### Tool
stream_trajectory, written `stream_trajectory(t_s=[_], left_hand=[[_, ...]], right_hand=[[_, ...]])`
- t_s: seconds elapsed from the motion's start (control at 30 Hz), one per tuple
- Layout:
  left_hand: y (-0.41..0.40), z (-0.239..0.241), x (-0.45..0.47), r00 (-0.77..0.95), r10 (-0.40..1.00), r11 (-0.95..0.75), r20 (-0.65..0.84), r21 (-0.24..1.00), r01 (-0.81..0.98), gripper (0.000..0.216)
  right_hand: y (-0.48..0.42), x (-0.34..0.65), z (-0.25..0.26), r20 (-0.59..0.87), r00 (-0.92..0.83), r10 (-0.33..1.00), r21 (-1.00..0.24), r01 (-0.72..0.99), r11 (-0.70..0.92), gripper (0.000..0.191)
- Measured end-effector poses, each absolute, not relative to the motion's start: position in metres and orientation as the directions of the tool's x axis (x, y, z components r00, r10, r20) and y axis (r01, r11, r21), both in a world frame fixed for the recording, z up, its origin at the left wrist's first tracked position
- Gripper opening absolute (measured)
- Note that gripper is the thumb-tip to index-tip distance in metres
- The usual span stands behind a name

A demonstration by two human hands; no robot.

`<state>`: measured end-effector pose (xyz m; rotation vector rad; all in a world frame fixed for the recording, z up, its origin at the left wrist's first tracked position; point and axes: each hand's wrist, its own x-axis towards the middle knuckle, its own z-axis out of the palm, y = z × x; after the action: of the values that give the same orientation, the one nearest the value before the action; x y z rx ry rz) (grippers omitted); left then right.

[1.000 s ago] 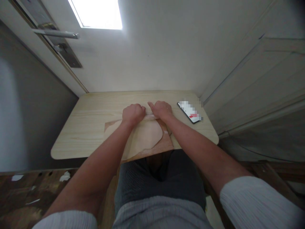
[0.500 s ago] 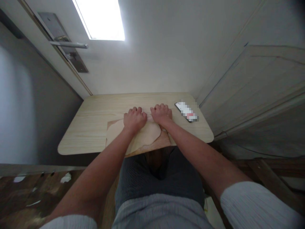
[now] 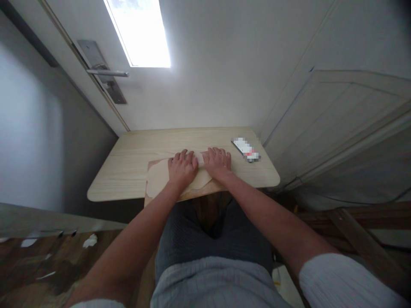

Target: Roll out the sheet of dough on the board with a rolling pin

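Left hand (image 3: 183, 170) and right hand (image 3: 217, 163), fingers bent, lie on a flat cream sheet (image 3: 157, 179) atop a brown board (image 3: 212, 187), any grasp indeterminable.

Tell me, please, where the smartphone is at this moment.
In the head view, the smartphone lies on the right part of the wood-grain tabletop, near its far right corner, to the right of the pale sheet.

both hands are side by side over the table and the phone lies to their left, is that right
Wrong side: the head view shows the phone to their right, with the left hand and right hand side by side over the table.
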<state>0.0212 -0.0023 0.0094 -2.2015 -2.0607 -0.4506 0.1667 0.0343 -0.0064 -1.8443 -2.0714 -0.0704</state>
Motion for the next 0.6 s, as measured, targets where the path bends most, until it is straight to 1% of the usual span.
stream_trajectory(t_s=[0.23,0.37,0.6], left_hand=[[-0.021,0.006,0.022,0.066,0.969,-0.098,0.239,0.129,0.987,0.055],[-0.035,0.003,0.023,0.094,0.962,-0.129,0.256,0.126,0.984,0.057],[-0.062,0.0,0.026,0.1,0.954,-0.135,0.284,0.108,0.985,0.058]], right_hand=[[0.014,0.171,-0.006,0.259,-0.107,0.96,-0.176,0.972,0.156,0.05],[-0.001,0.175,-0.004,0.24,-0.12,0.963,-0.175,0.971,0.165,0.051],[-0.028,0.18,-0.012,0.28,-0.093,0.955,-0.21,0.965,0.156,0.055]])
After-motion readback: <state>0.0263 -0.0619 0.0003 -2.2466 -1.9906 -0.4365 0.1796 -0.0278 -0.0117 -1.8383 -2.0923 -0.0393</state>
